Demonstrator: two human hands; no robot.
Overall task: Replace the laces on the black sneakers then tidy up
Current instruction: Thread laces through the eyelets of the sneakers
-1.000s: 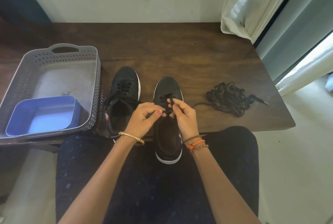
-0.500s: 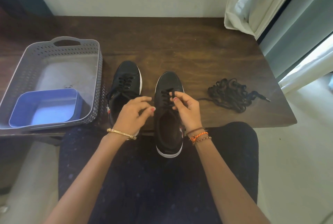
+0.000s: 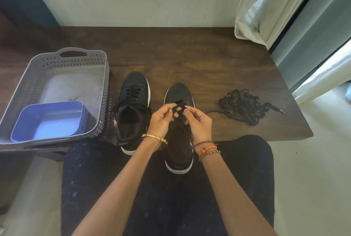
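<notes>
Both hands are bunched up over the right sneaker (image 3: 178, 95) now. Half a second back the left hand (image 3: 161, 120) was sitting off to the side of it, and it has come in so the 2 hands meet over the eyelets. The right hand (image 3: 199, 122) has barely shifted. Fingers of both hands are curled and pinching a short black lace (image 3: 179, 105) between them, lifted a bit above the tongue. Can't tell which eyelet it's going through, it's all black on black.

My read: this shoe is mid-lacing (or mid-unlacing, hard to say), and only the top rows near the toe have any lace in them. The left sneaker (image 3: 133, 106) just beside it is laced most of the way, ends loose over the opening. Both shoes sit on the counter (image 3: 209, 65) with their heels hanging off the near edge over the lap.

The lace pile (image 3: 245, 107) is well apart to the right, nobody touching it. On the left, the grey basket (image 3: 28, 91) has a blue tub (image 3: 47, 122) inside, so I'd guess the tidy-up part hasn't started.
</notes>
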